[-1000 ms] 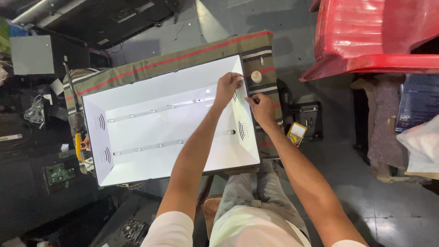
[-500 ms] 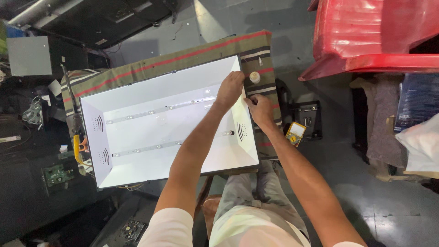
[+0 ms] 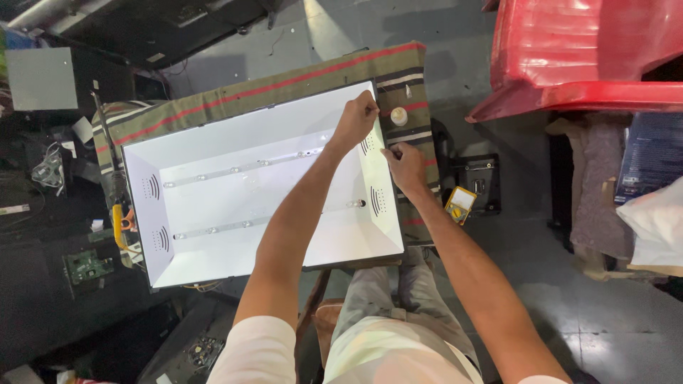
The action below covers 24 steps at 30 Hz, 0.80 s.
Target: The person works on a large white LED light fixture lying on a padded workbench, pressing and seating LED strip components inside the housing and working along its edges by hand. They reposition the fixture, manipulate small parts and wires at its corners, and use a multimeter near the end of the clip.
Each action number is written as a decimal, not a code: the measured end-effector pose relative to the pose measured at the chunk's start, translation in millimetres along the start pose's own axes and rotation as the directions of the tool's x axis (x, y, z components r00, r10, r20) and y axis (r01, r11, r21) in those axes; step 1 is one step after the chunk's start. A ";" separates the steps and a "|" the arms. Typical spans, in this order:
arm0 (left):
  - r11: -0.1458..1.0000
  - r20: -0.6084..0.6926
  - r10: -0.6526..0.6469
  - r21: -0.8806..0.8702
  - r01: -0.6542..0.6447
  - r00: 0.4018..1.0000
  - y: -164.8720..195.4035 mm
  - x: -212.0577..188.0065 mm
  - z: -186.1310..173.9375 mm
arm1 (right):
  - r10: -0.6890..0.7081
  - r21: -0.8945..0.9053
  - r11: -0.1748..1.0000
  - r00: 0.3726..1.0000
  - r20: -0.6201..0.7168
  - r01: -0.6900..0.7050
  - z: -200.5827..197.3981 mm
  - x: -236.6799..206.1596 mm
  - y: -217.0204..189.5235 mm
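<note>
Gripping the far right edge of the white panel [image 3: 235, 206] on the striped cloth [image 3: 249, 92] with left hand [image 3: 356, 121] closed; right hand [image 3: 404, 165] just beside, pinching something too small to tell, near a small white bottle [image 3: 399, 116]

Panel [image 3: 235, 206] on blanket [image 3: 284, 85], bottle [image 3: 399, 116] right.

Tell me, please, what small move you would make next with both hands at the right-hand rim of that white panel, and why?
Probably a gentle lift or peel along that rim. The left hand pinches the white panel at its upper right edge, and the right hand grips the same edge just below, so both sit on one side. The light strips lie exposed inside.
</note>
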<state>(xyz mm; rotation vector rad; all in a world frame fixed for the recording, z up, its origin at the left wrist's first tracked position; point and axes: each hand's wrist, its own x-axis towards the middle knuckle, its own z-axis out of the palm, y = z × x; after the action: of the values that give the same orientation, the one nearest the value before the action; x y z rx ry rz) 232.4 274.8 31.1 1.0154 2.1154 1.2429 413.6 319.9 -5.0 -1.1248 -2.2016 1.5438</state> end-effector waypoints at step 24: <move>0.613 0.226 -0.454 -0.623 0.486 0.862 -19.3 -186.5 52.2 | 0.144 0.377 0.899 0.964 0.223 -0.221 -50.4 -73.1 13.2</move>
<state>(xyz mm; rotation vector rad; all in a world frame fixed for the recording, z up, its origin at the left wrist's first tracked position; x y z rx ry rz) 376.1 148.2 -4.0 0.1363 1.5231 1.4852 498.2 306.6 21.7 -1.1133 -1.7943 2.1416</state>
